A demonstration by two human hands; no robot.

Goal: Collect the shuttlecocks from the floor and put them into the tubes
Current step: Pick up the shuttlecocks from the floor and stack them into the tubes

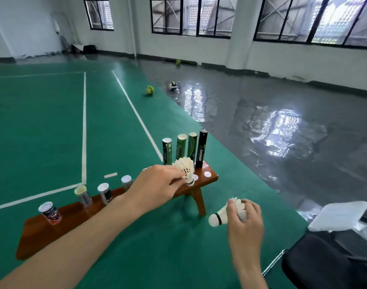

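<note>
Left hand [157, 187]: grip pinched on a white feather shuttlecock [186, 168] near its cork, skirt up, cork down, held just above the far end of the table [209, 177].

Right hand [244, 219]: grip curled round the feather skirt of a second shuttlecock [218, 218], lying roughly level, cork pointing left, held over the green court floor [53, 122] beside the table leg [200, 202].

Table: low, brown, wooden, long and narrow, standing on the green floor, running from lower left to centre.

Far-end tubes, upright, close together behind the left-hand shuttlecock: dark tube with white cap [167, 151]; two green tubes [181, 148] side by side, tops open; tall black tube [201, 149] with lettering.

Near-end tubes, spaced along the table's length: red-and-dark tube [50, 212] with white cap; pale-topped tube [82, 195]; black tube with white top [105, 192]; one more tube [126, 181] partly hidden behind the left wrist.

White round lids [207, 174]: lying flat on the table's far end, near the black tube.

Background: white court lines [84, 126]; glossy grey floor [261, 122] to the right; yellow-green ball [150, 90] and blue-yellow ball [172, 85] well apart from the table; dark-framed windows [192, 16]. Black chair [324, 263] at lower right.
</note>
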